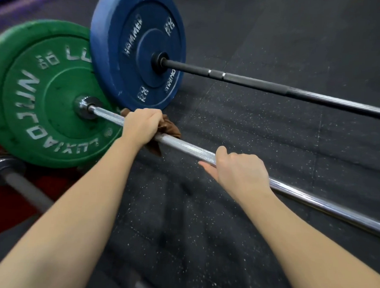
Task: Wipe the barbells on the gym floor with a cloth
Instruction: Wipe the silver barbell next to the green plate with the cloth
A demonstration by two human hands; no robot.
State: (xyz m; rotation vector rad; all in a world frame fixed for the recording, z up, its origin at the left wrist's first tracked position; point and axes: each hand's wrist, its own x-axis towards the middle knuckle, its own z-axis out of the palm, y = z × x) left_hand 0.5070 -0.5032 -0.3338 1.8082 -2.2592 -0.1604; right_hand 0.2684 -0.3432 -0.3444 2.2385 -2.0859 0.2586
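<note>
Head view: brown cloth (168,127) wrapped round the silver barbell (185,147) near its left end, just short of the chrome collar (87,107) and the green plate (46,95). Gripped there by the left hand (140,126), fingers curled tight over cloth and shaft together, knuckles up, brown folds sticking out past the fingers on the far side and hanging below the shaft on the near side. Further right along the same shaft, apart from the cloth, the right hand (242,171), fingers curled over the top and far side of the bare steel, index finger lifted a little, thumb stretched out leftward along the near side. Both forearms bare, reaching in from the bottom edge. Silver barbell lying on the black speckled rubber floor (250,128), running from the green plate at the left down to the right edge. Green plate upright, raised white lettering on its face, its right edge hidden behind the blue plate (136,49); touching or not, impossible to tell. Blue plate upright too, marked HAMMER, carried by a black barbell (273,87) lying beyond the silver one, roughly alongside it, well apart from both hands. At lower left, blurred, part of a third bar (26,187) with a chrome sleeve, beside a red floor patch (10,206).
</note>
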